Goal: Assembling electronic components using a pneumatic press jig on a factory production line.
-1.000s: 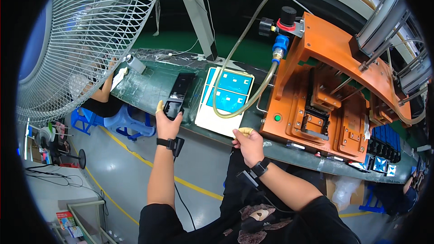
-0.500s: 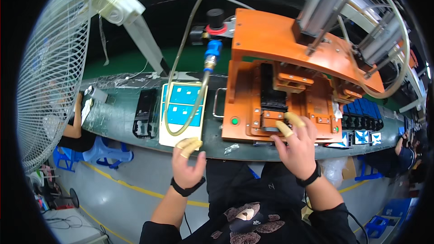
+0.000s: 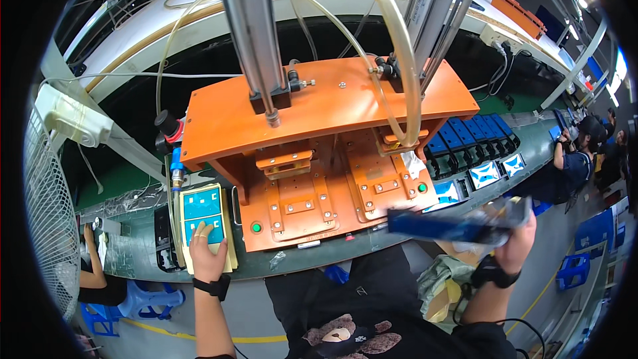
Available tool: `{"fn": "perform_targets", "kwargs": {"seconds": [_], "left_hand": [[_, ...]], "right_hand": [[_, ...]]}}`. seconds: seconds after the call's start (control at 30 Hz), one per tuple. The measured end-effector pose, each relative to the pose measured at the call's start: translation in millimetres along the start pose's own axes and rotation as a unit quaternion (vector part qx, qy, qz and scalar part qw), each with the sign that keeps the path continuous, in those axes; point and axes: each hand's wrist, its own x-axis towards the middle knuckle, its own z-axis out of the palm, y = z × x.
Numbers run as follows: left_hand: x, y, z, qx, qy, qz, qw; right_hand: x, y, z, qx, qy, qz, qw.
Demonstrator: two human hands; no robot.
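My right hand [image 3: 518,242] grips one end of a long black plastic housing [image 3: 452,228] with a dark blue face. The housing is held in the air right of an orange press [image 3: 319,103] and is blurred by motion. My left hand [image 3: 209,258] lies with its fingertips on a blue adhesive sheet [image 3: 201,205], thumb apart from the fingers. Several such sheets sit on a cream backing stack [image 3: 230,252] left of the press. Both fixtures [image 3: 299,207] under the press head show bare orange plates. Whether the fingertips hold a sheet's edge is hidden.
Several black-and-blue housings [image 3: 468,139] stand in a row on the bench right of the press, beside white-and-blue pieces [image 3: 485,174]. A dark housing [image 3: 164,239] lies left of the sheets. A fan guard [image 3: 50,219] rises at far left. Other people [image 3: 575,159] sit along the bench.
My view has swung right. The dark piece in the press's left fixture is gone from there, and my right hand now holds a housing at the right. My left hand has moved onto the blue sheets.
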Motion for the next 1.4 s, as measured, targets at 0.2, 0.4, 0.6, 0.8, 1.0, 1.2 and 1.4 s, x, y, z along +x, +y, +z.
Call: {"fn": "perform_targets", "kwargs": {"seconds": [0.2, 0.4, 0.6, 0.8, 1.0, 1.2, 1.4], "left_hand": [[7, 9, -15, -0.023, -0.057, -0.063, 0.996], [16, 5, -19, -0.104, -0.083, -0.109, 0.985], [1, 16, -28, -0.036, -0.076, -0.093, 0.992], [2, 24, -17, 0.01, -0.045, -0.059, 0.997], [8, 7, -18, -0.095, -0.035, -0.097, 0.99], [13, -66, -16, -0.282, -0.11, -0.168, 0.938], [53, -45, -27, -0.245, -0.155, -0.195, 0.937]], "right_hand": [[124, 141, -152, 0.209, 0.13, 0.256, 0.935], [309, 329, -175, 0.184, 0.118, 0.36, 0.907], [339, 346, 6, -0.074, -0.077, 0.326, 0.939], [334, 253, -30, -0.365, -0.202, 0.22, 0.882], [188, 123, -47, -0.487, -0.332, 0.313, 0.745], [-5, 65, 120, -0.181, -0.702, 0.121, 0.678], [-181, 157, 299, -0.162, -0.726, -0.129, 0.656]]}}
